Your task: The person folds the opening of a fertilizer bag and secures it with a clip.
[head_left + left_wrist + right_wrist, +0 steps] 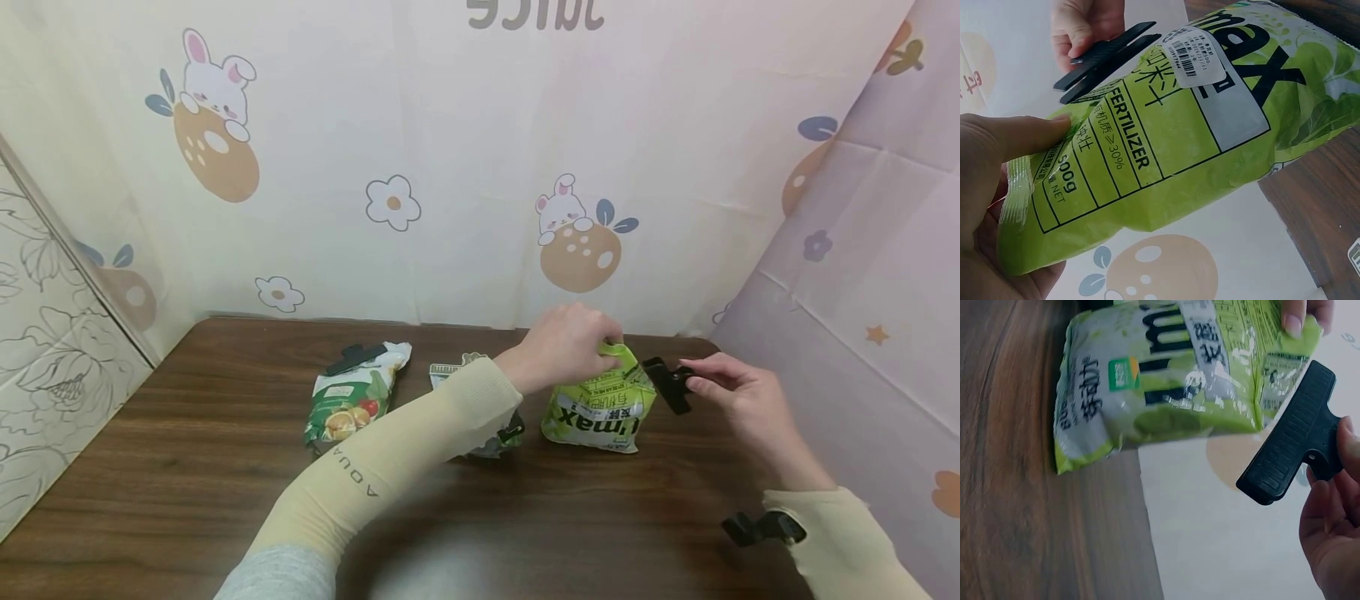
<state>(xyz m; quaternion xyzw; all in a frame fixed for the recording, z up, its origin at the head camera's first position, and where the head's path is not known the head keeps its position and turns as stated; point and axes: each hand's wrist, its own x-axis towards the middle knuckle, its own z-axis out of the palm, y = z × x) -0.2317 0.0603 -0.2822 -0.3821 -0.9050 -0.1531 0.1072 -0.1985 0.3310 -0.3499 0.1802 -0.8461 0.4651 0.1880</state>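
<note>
A green fertilizer bag (600, 412) stands on the table, its top pinched by my left hand (562, 346). In the left wrist view the left thumb (1029, 134) presses on the bag near its sealed end. My right hand (738, 396) grips a black bag clip (670, 385) by its handles, at the right side of the bag's top. The left wrist view shows the clip's two long bars (1110, 62) slightly parted beside the bag's edge. Whether the bag's edge lies between them I cannot tell.
To the left on the wooden table (187, 467) lies a green and white bag (348, 408) with a black clip (356, 358) at its top. Another bag (491, 450), mostly hidden by the left forearm, has a black clip (512, 427) beside it. A patterned curtain (465, 250) hangs behind.
</note>
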